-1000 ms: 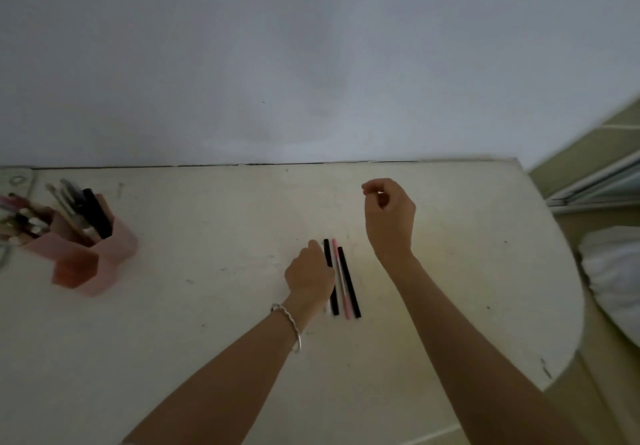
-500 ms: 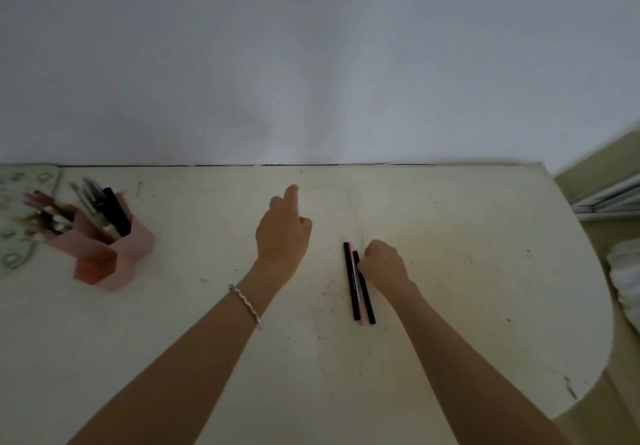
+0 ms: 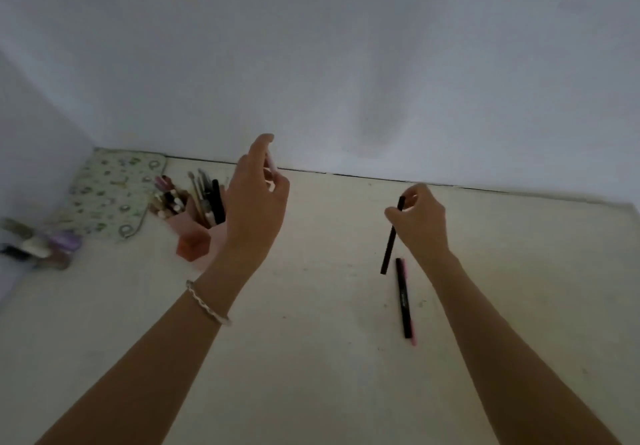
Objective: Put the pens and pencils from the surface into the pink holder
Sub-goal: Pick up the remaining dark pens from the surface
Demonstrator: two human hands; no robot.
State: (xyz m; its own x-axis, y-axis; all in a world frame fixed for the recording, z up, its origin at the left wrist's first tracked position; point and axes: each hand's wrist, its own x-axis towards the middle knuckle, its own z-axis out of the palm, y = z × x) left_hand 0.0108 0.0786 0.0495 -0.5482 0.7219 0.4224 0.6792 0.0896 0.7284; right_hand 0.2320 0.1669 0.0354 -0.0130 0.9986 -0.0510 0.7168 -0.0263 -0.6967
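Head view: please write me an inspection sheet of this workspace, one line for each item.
Surface: cream table, dim light, small dark marks.
Job's things: pink holder at back left, already holding several pens; black pen and pink pen lie side by side on the table.
Clutter: patterned pouch behind the holder; blurred small items at far left.
Grips: left hand raised near the holder, pinching a thin pink-white pen; right hand pinches a lifted black pen; bracelet on left wrist.
Cables: nothing seen.
Surroundings: plain white wall behind and to the left.
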